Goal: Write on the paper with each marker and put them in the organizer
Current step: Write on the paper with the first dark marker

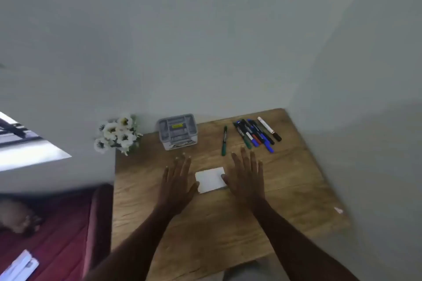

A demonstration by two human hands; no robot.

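A small white paper [210, 179] lies on the wooden table [285, 178]. My left hand [177, 182] rests flat just left of the paper, fingers spread, holding nothing. My right hand [245, 177] lies flat on the paper's right side, its thumb touching the edge. A green marker [224, 140] lies alone beyond the paper. Several markers [255, 134], blue, black, red, green and white, lie in a bunch at the far right. The grey plastic organizer [177, 131] stands at the table's far edge, left of the markers.
A bunch of white flowers [117, 133] stands at the table's far left corner. The wall rises right behind the table. A red seat [57, 235] sits to the left, with something white [19, 267] on it.
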